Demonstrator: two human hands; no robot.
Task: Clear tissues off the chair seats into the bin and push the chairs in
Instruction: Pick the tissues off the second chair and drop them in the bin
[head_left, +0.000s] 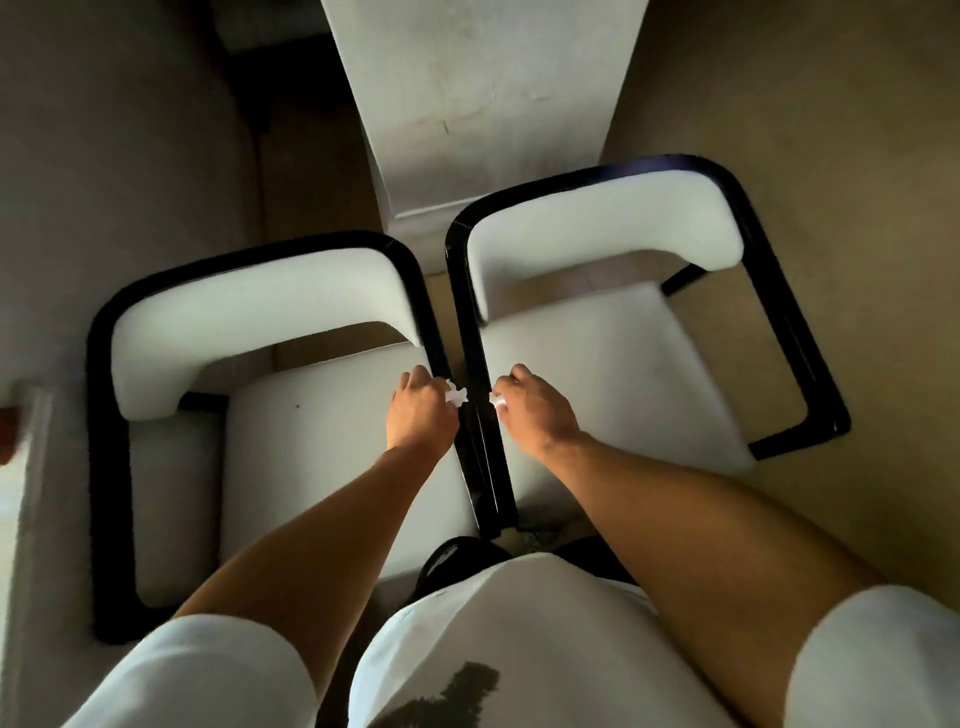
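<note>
Two white-cushioned chairs with black frames stand side by side below me, the left chair (291, 415) and the right chair (639, 374). My left hand (421, 410) is closed over the left seat's right edge, with a crumpled white tissue (456, 393) sticking out of the fist. My right hand (530, 405) is closed over the right seat's left edge, holding a second white tissue (497, 401). Both fists hover close to the two black armrests (480, 441) that run between the seats. No bin is in view.
A white pillar or wall end (483, 104) rises just beyond the chair backs. Beige floor (831, 156) lies to the right, darker floor at upper left. A pale ledge (31, 467) runs along the left edge. My white shirt fills the bottom.
</note>
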